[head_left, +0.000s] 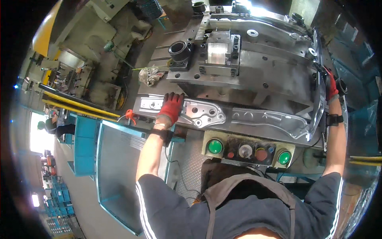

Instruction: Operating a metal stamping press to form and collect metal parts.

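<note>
My left hand (172, 109), in a red glove with dark fingertips, lies on a stamped metal bracket (205, 112) with round holes. Its fingers are stretched toward the bracket's far edge. To the right of that bracket, along the front of the press die (274, 69), lies a longer stamped metal piece (268, 118). At the far right my right hand (331, 85), also in a red glove, is closed at the outer edge of a narrow stamped metal strip (318, 105). That hand shows from the side, with its fingertips partly hidden.
A control box (248, 151) with green and red buttons stands between my body and the die. A black guide bushing (180, 51) and a crumpled rag (151, 75) are at the die's left. A blue-edged bin (119, 171) stands at left; a person (59, 125) is far off.
</note>
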`<state>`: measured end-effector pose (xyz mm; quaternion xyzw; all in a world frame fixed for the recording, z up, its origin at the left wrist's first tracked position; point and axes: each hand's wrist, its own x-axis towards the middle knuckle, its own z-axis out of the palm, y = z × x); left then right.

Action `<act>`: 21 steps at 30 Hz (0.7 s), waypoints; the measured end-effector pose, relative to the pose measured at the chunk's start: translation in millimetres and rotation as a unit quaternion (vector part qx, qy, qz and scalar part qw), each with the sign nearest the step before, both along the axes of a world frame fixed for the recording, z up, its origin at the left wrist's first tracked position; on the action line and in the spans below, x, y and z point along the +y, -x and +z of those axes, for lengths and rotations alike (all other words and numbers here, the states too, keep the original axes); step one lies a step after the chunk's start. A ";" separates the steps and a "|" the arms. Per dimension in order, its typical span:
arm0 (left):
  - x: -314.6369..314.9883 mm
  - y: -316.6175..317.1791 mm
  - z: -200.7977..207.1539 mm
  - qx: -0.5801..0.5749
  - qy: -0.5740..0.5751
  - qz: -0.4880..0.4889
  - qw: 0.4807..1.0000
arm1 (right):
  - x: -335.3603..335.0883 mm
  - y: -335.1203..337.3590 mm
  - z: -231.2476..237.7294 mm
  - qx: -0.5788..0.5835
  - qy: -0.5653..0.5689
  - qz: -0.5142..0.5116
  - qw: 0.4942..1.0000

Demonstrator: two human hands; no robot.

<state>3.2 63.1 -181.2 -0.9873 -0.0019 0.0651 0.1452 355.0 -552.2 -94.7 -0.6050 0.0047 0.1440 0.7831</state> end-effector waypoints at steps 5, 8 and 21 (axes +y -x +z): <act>-8.3 -6.8 -6.1 -0.018 0.005 0.016 1.000 | -10.5 -1.1 2.9 -0.128 0.125 0.048 0.983; -21.9 -2.5 13.9 -0.018 0.002 0.057 0.998 | 1.3 3.4 29.9 -0.313 0.400 0.032 0.861; -36.8 71.8 -18.2 -0.202 0.222 0.158 0.941 | 254.2 -48.7 148.7 -0.599 0.648 0.178 0.435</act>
